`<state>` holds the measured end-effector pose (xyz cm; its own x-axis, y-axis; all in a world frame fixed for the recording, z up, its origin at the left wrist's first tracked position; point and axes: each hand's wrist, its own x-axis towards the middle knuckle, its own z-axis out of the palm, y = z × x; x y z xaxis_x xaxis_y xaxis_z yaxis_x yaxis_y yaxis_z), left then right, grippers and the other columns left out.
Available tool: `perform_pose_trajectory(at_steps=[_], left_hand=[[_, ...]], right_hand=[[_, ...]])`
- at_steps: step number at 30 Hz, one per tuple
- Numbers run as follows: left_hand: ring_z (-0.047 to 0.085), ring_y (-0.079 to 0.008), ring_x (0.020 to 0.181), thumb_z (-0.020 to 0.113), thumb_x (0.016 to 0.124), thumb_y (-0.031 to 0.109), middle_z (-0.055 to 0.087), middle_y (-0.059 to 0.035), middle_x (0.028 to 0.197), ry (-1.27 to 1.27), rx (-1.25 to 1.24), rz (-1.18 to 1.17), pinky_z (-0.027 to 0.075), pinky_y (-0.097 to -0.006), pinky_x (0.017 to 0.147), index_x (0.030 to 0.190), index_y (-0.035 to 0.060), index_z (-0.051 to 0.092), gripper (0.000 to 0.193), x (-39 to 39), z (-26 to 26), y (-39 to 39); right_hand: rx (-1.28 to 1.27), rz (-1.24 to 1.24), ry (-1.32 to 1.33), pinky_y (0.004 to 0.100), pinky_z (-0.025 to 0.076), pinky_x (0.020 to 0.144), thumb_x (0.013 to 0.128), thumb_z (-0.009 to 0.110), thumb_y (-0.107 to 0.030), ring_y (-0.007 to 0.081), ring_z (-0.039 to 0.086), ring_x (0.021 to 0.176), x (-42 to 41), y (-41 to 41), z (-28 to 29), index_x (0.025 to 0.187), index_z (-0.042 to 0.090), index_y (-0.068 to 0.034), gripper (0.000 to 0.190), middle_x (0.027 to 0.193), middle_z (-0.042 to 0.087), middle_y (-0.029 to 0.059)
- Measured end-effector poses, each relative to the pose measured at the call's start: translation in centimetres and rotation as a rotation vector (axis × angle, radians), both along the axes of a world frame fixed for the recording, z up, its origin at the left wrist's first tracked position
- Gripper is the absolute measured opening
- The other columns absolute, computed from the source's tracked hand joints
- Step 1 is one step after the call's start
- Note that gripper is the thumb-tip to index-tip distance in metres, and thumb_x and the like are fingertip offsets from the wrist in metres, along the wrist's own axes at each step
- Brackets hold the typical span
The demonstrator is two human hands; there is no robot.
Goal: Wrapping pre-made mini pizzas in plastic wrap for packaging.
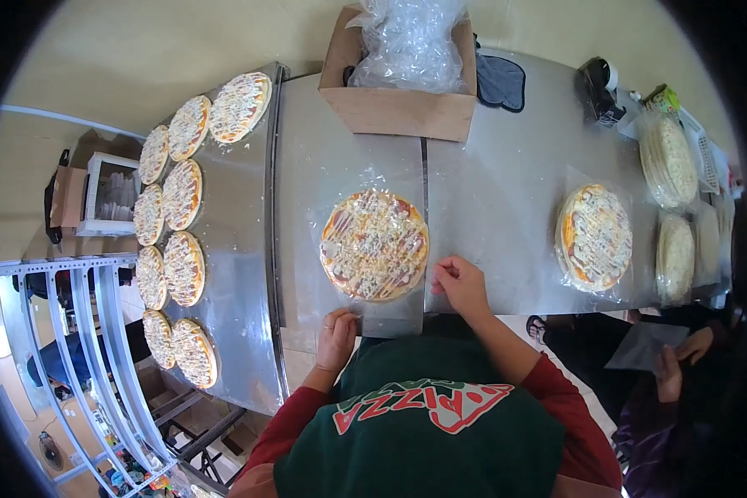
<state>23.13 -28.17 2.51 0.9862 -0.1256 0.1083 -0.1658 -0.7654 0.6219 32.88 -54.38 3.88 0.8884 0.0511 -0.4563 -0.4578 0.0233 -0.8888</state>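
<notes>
A pizza with grated cheese, sliced meat and sauce (375, 245) lies on the steel table in front of me, with clear plastic film (380, 316) showing around its edge. My left hand (337, 339) is at the film's near edge, its fingers curled; whether it pinches the film cannot be told. Just right of the pizza, my right hand (459, 283) hovers with fingers bent together, and a grip on anything is not plain. Farther right, a wrapped pizza (597, 238) lies on the table, seemingly on top of another.
Several topped pizzas (185, 269) cover the left steel table (239, 249). A cardboard box (398, 112) of plastic bags stands at the back, beside a dark cloth (501, 83). Bagged pizza bases (667, 159) are stacked at far right. A co-worker's hands (669, 373) hold a clear bag (646, 346).
</notes>
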Motion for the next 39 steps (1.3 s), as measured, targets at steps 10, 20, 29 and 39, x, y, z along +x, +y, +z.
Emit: perform_pose_trajectory(at_steps=[10, 20, 29, 39], left_hand=[[0.054, -0.0300, 0.088, 0.062, 0.076, 0.010, 0.056, -0.0121, 0.090, -0.255, 0.048, -0.334, 0.045, -0.0400, 0.080, 0.087, 0.0020, 0.057, 0.015, 15.7, 4.8, -8.7], [0.031, -0.0314, 0.128, 0.070, 0.068, 0.045, 0.033, -0.0151, 0.138, -0.102, 0.265, -0.678, 0.030, -0.0417, 0.103, 0.131, 0.0066, 0.038, 0.080, 27.1, -0.7, -19.7], [0.008, -0.0295, 0.138, 0.063, 0.054, 0.073, 0.005, -0.0145, 0.150, 0.198, 0.782, -0.608, 0.016, -0.0591, 0.103, 0.144, 0.0141, 0.012, 0.119, 29.1, 3.8, -22.8], [0.024, -0.0380, 0.131, 0.058, 0.081, 0.031, 0.028, -0.0197, 0.141, -0.166, 0.158, -0.384, 0.020, -0.0536, 0.103, 0.135, 0.0069, 0.035, 0.064, 19.0, 4.1, -6.2]], right_hand=[[-1.068, -0.154, -0.461, 0.0415, 0.047, 0.068, 0.075, 0.068, -0.021, 0.0298, 0.059, 0.075, 4.3, -5.6, 1.2, 0.114, 0.050, -0.011, 0.044, 0.076, 0.056, 0.0099], [-0.812, -0.238, -0.362, 0.0364, 0.049, 0.072, 0.076, 0.064, -0.010, 0.0293, 0.062, 0.081, 5.5, -11.6, -2.1, 0.106, 0.056, -0.004, 0.031, 0.092, 0.062, 0.0161], [-0.756, -0.207, -0.114, 0.0361, 0.050, 0.068, 0.075, 0.059, -0.009, 0.0287, 0.064, 0.076, 5.9, -14.1, -0.5, 0.096, 0.060, 0.001, 0.023, 0.082, 0.064, 0.0168], [-0.688, -0.194, -0.259, 0.0309, 0.046, 0.064, 0.080, 0.062, -0.013, 0.0202, 0.056, 0.067, 6.4, -11.2, 5.0, 0.103, 0.063, -0.004, 0.025, 0.076, 0.060, 0.0125]])
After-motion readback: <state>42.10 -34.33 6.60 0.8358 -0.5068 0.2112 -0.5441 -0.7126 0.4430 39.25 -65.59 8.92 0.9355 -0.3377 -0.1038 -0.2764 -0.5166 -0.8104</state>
